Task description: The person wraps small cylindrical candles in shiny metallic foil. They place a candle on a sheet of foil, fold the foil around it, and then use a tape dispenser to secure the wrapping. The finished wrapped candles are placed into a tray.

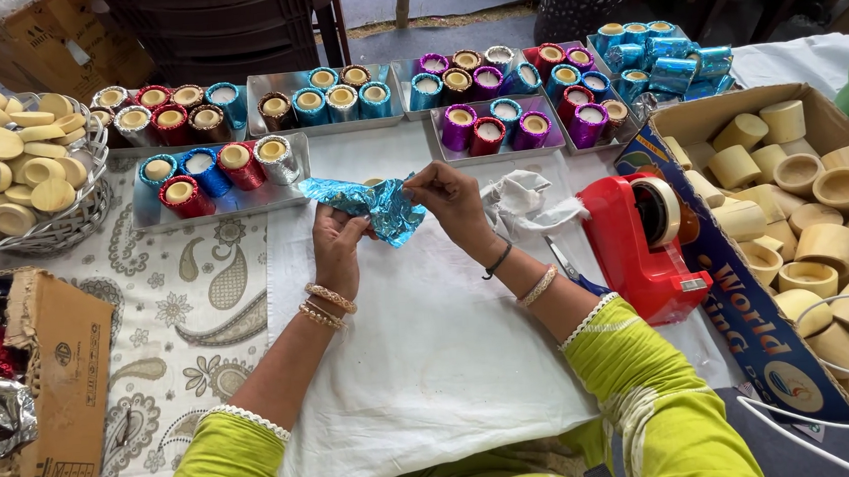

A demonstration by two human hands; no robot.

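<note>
Crinkling between both hands, a sheet of shiny blue foil (374, 204) is being held just above a white cloth (422, 348) spread on the table. The left hand (337, 245) is curling under the foil's lower edge, its fingers pressed together and closed on the sheet, while the right hand (450, 199) is pinching the foil's upper right corner between thumb and fingertips. A small pale piece is showing behind the foil at its top edge; what it is cannot be told.

Just to the right of the right hand, a crumpled white rag (522, 204) is lying on the cloth, and beyond it a red tape dispenser (639, 243) is standing with a pair of blue-handled scissors (571, 270) beside its base. Farther right, a cardboard box (737, 296) is holding pale, unwrapped cylinder cups.

Ahead of the hands, several metal trays (149, 216) are carrying cups wrapped in blue, red, purple and silver foil. To the far left of the left hand, a wire basket (93, 197) is holding flat pale discs, and nearer the person a brown carton (57, 394) is sitting with loose foil scraps beside it.
</note>
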